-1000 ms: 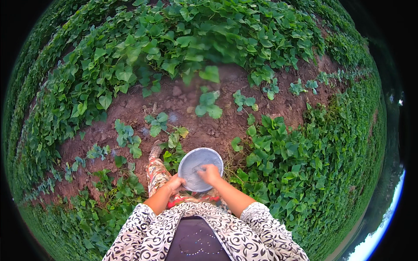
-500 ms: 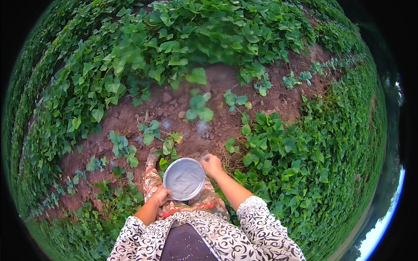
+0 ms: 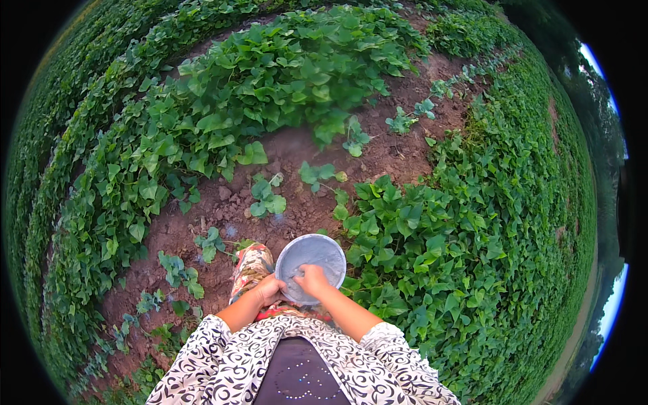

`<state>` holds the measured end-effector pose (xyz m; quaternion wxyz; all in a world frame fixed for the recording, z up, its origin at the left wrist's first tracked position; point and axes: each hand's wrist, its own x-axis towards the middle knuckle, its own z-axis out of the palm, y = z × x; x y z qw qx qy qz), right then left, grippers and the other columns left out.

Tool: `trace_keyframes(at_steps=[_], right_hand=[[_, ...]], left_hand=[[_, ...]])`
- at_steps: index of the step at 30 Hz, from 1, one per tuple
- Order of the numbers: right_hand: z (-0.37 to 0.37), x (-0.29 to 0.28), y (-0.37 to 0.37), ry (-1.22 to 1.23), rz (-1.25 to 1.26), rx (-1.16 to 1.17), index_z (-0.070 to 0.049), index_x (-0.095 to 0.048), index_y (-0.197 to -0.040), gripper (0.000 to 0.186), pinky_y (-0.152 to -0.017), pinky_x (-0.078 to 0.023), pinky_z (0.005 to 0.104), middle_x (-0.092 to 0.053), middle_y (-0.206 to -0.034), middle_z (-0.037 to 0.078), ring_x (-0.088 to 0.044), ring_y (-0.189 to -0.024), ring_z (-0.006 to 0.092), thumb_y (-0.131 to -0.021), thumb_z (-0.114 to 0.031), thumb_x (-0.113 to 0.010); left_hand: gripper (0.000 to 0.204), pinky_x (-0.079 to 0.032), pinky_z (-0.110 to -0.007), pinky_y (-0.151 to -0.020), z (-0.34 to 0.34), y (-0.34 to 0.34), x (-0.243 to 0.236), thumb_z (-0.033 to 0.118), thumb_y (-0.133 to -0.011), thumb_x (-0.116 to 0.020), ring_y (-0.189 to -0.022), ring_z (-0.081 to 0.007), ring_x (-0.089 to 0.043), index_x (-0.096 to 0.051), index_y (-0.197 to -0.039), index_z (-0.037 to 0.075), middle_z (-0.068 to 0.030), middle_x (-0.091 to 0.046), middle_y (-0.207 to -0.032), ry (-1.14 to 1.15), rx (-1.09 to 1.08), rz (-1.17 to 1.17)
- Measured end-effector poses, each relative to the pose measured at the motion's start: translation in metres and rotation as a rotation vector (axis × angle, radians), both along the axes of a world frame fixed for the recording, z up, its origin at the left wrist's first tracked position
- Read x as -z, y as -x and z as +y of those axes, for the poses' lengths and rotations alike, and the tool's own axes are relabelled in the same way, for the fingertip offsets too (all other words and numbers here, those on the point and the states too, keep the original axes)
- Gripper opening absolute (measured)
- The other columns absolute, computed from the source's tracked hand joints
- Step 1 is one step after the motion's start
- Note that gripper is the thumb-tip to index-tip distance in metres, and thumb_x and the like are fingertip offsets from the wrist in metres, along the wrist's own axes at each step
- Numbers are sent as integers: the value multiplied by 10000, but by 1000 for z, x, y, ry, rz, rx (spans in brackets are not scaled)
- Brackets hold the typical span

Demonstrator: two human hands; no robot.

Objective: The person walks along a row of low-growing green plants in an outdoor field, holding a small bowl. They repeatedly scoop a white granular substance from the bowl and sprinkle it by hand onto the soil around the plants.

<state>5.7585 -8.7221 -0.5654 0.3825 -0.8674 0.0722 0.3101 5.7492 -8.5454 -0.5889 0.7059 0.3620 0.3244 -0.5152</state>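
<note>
In front of my waist is a round, light grey bowl (image 3: 343, 262) with pale grey powder (image 3: 318, 254) inside. My left hand (image 3: 271, 289) grips the bowl's near left rim. My right hand (image 3: 312, 279) reaches into the bowl, its fingers curled together in the powder; the fingertips are partly hidden. Just ahead of the bowl, a small broad-leaved seedling (image 3: 268, 197) grows from the brown soil, with a whitish powder patch (image 3: 278, 219) beside it.
A strip of bare, cloddy soil (image 3: 287, 152) runs diagonally, dotted with seedlings such as one at the left (image 3: 177, 270). Dense leafy vines (image 3: 432, 250) cover the ground on the right, and more vines (image 3: 270, 81) spread ahead. My patterned trouser leg (image 3: 251, 268) is beside the bowl.
My right hand has moved from outside the bowl's right rim into the powder. The bowl has shifted right and tilted. The view has moved forward along the row.
</note>
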Motion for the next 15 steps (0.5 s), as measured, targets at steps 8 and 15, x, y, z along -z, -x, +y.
trace_keyframes(at_steps=[8,15], right_hand=[[-74,7,-81,27,-12,87,-42,-710,-904,250,-730,-523,368,-676,-816,190,-673,-736,285,-712,-201,-725],[-125,22,-223,-464,239,446,30,-675,-955,169,-603,-542,249,-684,-825,73,-663,-674,140,-800,-33,-653]], left_hand=[[561,-551,-527,-767,-46,-74,10,-115,-673,-465,-906,-344,-628,-471,-1216,25,-155,-593,-1069,-24,26,-14],[639,-547,-520,-780,-64,-160,34,-94,-663,-470,-974,-345,-611,-418,-1278,75,-155,-559,-1160,-64,22,27]])
